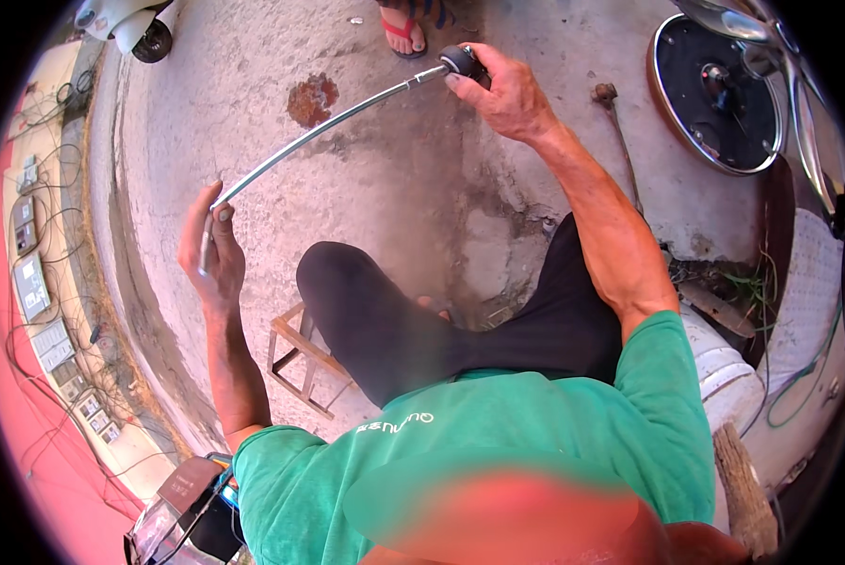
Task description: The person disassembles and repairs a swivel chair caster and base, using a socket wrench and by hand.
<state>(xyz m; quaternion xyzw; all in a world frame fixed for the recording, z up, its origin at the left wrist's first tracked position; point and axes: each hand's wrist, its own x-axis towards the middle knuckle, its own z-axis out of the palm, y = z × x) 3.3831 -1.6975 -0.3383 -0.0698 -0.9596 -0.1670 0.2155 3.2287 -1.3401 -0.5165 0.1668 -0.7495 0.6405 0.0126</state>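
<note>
A long, slim silvery metal rod (pixel 321 130) stretches between my hands and looks curved in this view. My left hand (pixel 220 259) grips its lower left end, where a short section angles down past the fingers. At the upper right end the rod meets a chrome joint and a black, rounded end piece (pixel 459 62). My right hand (pixel 516 102) is closed around that black piece, thumb on the near side and fingers behind it. Part of the black piece is hidden by the hand. The rod is held up above the concrete ground, in front of my knees.
A wheel with a black disc (pixel 716 94) stands at the upper right. A long-handled tool (pixel 615 132) lies on the concrete. A sandalled foot (pixel 403 36) of another person is at the far side. Beside my left leg is a stool (pixel 311 350); a white bucket (pixel 724 377) stands right.
</note>
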